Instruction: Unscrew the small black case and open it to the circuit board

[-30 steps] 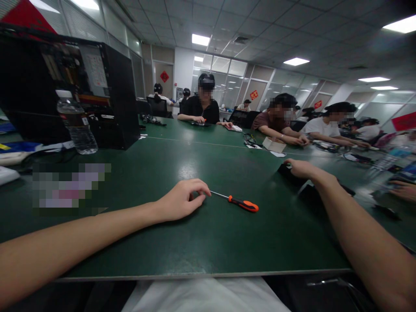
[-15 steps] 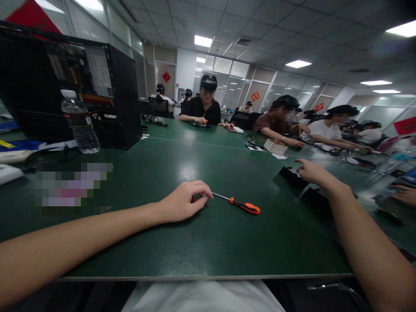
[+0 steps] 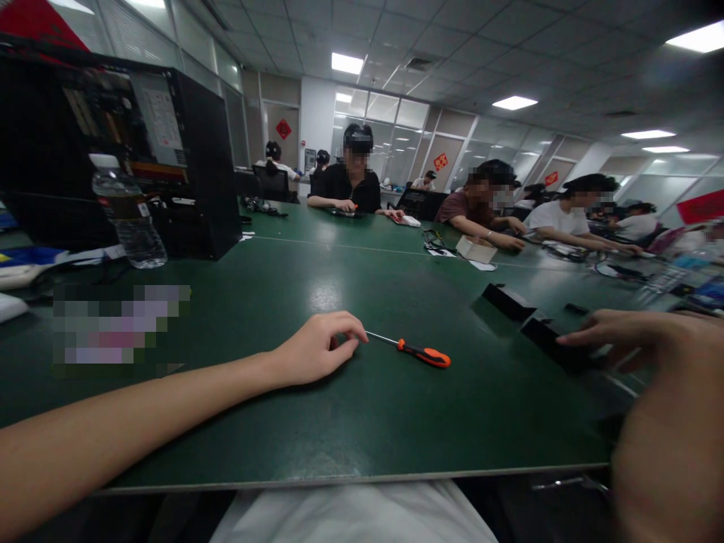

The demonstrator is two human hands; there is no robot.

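Note:
My left hand (image 3: 317, 348) rests on the green table (image 3: 362, 422), fingers curled together with the tips pinched at the metal tip of a small screwdriver (image 3: 415, 351) with an orange and black handle; whether they hold anything is hidden. My right hand (image 3: 627, 335) hovers at the right, blurred, fingers stretched out and apart, above a flat black part (image 3: 551, 341). A second black part (image 3: 507, 300) lies just beyond it.
An open black computer case (image 3: 113, 151) stands at the back left with a plastic water bottle (image 3: 127, 215) in front of it. Several people sit along the far side of the table. A small cardboard box (image 3: 473, 249) and cables lie near them.
My right hand has drawn back from the far black part toward me and to the right. My left hand and the screwdriver have stayed in place.

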